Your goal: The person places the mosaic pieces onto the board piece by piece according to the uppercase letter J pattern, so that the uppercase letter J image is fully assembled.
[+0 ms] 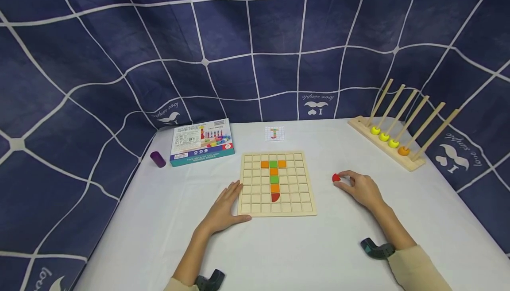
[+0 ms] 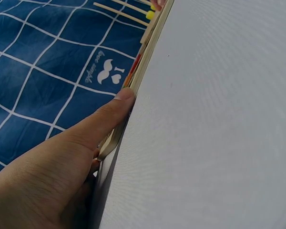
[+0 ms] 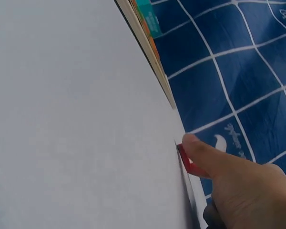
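Note:
A square wooden grid board [image 1: 296, 184] lies flat on the white table. Orange, green and red pieces form a T-like column on it, ending in a red quarter-round tile [image 1: 275, 197]. My left hand [image 1: 223, 209] rests at the board's lower left corner, fingers along the left side and thumb on the front edge; in the left wrist view its thumb [image 2: 117, 107] touches the board's side. Right of the board, my right hand [image 1: 362, 189] pinches a small red tile [image 1: 336, 177] between thumb and fingers, at the tabletop. The right wrist view shows this red tile [image 3: 190, 162] partly hidden by the thumb.
Behind the board lies a small pattern card [image 1: 275, 133]. A printed box [image 1: 202, 142] and a purple cylinder [image 1: 157, 159] are at the back left. At the right stands a wooden peg rack [image 1: 386, 142] with yellow and orange beads. Dark blue cloth surrounds the table.

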A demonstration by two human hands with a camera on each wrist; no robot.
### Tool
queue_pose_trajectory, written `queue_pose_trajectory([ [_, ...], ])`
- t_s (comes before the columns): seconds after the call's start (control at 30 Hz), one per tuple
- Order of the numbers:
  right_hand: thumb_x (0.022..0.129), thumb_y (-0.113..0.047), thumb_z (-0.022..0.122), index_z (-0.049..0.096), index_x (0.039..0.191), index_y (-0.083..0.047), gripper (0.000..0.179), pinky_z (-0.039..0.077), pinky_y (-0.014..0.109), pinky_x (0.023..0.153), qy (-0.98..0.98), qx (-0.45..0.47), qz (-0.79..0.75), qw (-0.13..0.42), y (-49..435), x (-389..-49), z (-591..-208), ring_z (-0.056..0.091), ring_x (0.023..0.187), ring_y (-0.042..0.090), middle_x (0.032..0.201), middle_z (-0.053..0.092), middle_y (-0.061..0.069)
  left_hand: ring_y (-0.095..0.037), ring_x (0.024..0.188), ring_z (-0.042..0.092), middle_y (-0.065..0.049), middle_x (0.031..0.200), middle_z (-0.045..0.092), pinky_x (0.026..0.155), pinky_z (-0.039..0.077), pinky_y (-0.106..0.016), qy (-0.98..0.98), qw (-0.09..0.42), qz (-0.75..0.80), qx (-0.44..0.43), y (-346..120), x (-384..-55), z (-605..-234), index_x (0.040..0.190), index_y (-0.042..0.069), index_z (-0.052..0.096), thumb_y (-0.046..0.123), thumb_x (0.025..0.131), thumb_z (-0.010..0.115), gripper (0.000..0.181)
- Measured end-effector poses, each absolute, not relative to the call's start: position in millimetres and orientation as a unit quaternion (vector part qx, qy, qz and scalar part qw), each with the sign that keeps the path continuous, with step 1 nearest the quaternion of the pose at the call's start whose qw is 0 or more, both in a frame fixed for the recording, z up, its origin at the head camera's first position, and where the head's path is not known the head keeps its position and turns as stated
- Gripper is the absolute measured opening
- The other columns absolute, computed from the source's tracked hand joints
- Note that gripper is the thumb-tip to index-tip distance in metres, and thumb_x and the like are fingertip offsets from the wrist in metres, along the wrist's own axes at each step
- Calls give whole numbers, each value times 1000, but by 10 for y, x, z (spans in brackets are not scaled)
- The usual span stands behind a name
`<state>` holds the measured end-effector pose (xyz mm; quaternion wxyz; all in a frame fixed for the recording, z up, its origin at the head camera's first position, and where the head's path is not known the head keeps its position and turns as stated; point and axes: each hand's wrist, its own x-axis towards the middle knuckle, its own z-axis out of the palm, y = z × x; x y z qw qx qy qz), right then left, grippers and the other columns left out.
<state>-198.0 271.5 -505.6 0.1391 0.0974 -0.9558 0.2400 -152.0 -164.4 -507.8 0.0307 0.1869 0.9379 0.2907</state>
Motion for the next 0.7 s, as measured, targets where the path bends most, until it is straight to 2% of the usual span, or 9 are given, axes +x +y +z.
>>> queue_pose_trajectory([
  [0.17, 77, -41, 73, 68, 103, -10, 42, 21, 23, 41, -953, 125, 250, 120, 2622, -1969, -5062, 26, 44, 9, 50, 32, -7, -13, 140, 6, 0, 153, 17, 112, 6, -32, 938, 30, 291, 186, -1646, -1514, -5083, 146, 12, 26, 63, 67, 69, 104],
  [0.33, 77, -33, 75, 69, 98, -11, 31, 21, 23, 40, -949, 123, 252, 141, 2677, -1982, -5080, 27, 44, 7, 49, 32, -7, -14, 140, 6, 0, 153, 17, 112, 6, -33, 938, 31, 290, 188, -1643, -1513, -5074, 147, 12, 26, 63, 68, 69, 104],
  [0.47, 76, -33, 75, 69, 97, -10, 31, 21, 22, 40, -947, 125, 259, 140, 2656, -1983, -5078, 27, 44, 7, 49, 33, -7, -14, 140, 7, 0, 153, 17, 112, 7, -33, 938, 31, 290, 186, -1650, -1510, -5061, 146, 11, 26, 62, 68, 70, 103],
  [0.7, 72, -38, 77, 69, 94, -15, 33, 20, 22, 40, -936, 163, 269, 157, 2282, -1976, -4979, 24, 44, 5, 48, 30, -9, -15, 140, 8, -2, 153, 18, 112, 8, -34, 936, 29, 296, 189, -1650, -1514, -5058, 146, 10, 27, 61, 68, 70, 103],
])
